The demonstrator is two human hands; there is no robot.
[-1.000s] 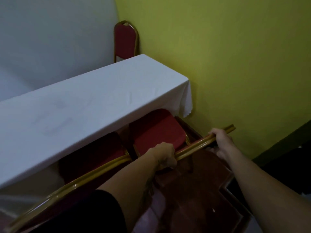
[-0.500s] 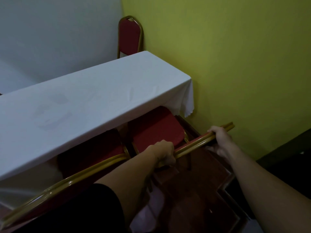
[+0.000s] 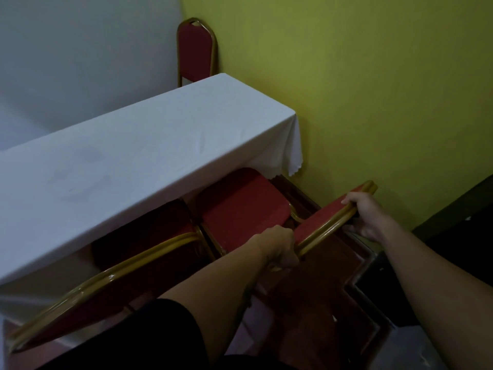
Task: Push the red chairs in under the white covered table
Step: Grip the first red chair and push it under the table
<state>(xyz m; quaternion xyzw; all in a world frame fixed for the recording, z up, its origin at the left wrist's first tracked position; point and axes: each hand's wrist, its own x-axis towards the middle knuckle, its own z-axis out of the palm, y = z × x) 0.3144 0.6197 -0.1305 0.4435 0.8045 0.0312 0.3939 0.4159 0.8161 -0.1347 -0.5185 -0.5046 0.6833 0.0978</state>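
A long table under a white cloth (image 3: 149,145) runs from the left edge to the yellow wall. A red chair with a gold frame (image 3: 240,209) stands at its right end, the seat partly under the cloth. My left hand (image 3: 280,247) grips the left end of its backrest top rail. My right hand (image 3: 365,214) grips the right end of the same rail. A second red chair (image 3: 112,289) stands to its left, its seat mostly beneath the table.
A third red chair (image 3: 196,52) stands behind the table in the corner. The yellow-green wall (image 3: 373,89) is close on the right. A dark red patterned floor (image 3: 314,316) lies under me, with a dark step or frame (image 3: 378,265) at the right.
The chair I hold has slid slightly farther toward the table, and its backrest top now shows more red padding. Both hands keep their grip.
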